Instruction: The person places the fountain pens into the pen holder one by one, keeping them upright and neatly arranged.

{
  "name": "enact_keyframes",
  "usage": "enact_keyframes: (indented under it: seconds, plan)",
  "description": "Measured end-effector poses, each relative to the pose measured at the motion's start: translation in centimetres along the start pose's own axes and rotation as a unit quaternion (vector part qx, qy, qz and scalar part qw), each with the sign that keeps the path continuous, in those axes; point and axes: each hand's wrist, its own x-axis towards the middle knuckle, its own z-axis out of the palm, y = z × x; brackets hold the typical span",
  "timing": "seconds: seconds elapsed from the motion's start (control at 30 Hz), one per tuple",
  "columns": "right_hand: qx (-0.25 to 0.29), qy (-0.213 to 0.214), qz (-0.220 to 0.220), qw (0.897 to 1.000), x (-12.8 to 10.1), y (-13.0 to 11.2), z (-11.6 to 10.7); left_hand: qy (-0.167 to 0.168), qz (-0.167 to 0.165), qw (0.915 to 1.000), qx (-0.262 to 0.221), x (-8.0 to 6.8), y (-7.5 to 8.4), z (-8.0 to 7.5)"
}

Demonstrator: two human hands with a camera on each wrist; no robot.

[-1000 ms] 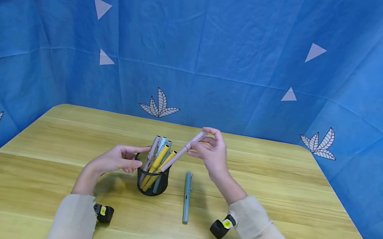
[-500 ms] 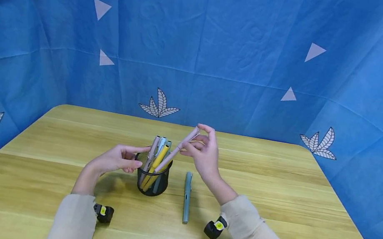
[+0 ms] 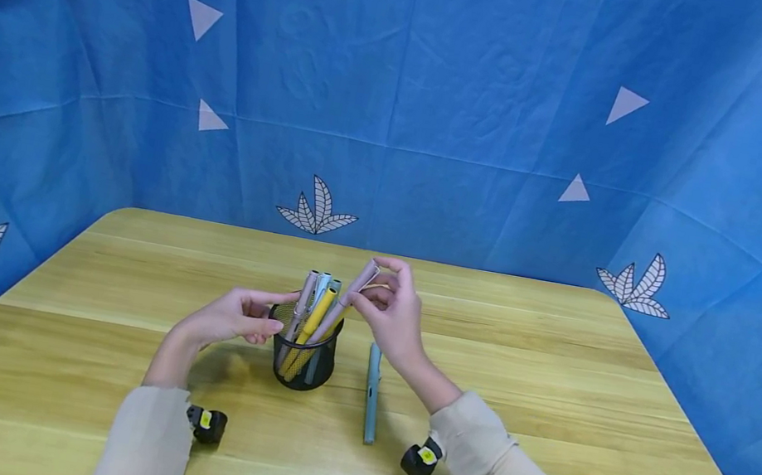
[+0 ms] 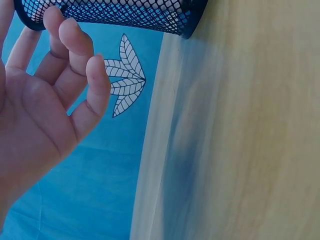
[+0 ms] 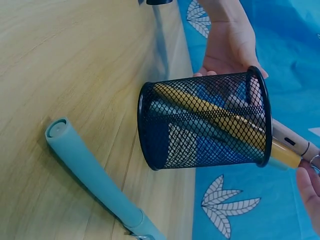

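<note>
A black mesh pen cup (image 3: 303, 359) stands mid-table with several yellow, pink and grey pens in it. My right hand (image 3: 379, 292) pinches the top of a pink pen (image 3: 350, 298) that leans out of the cup's right side, its lower end inside. Just left of the cup is my left hand (image 3: 256, 317), open with relaxed fingers at the rim; I cannot tell whether it touches. The right wrist view shows the cup (image 5: 207, 120) with a yellow pen (image 5: 215, 117) inside. In the left wrist view my open left hand (image 4: 60, 60) sits beside the mesh cup (image 4: 110, 12).
A teal pen (image 3: 370, 391) lies on the wooden table (image 3: 550, 400) just right of the cup, pointing toward me; the right wrist view also shows the teal pen (image 5: 92, 177). Blue cloth walls (image 3: 491, 121) enclose the table on three sides.
My right hand has moved left and down with the pink pen, which now stands steeper and deeper in the cup. My left hand has not moved.
</note>
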Motion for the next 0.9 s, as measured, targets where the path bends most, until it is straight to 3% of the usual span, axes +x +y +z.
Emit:
enact_keyframes:
  seconds: [0.33, 0.9]
  plan:
    - [-0.011, -0.009, -0.005, 1.000, -0.4, -2.6, 0.4, -0.001, 0.005, 1.0000, 0.005, 0.0, 0.0, 0.0]
    - [-0.055, -0.037, -0.038, 0.997, -0.9, -2.6, 0.5, 0.009, -0.004, 0.9998, 0.016, 0.0, 0.1, 0.1]
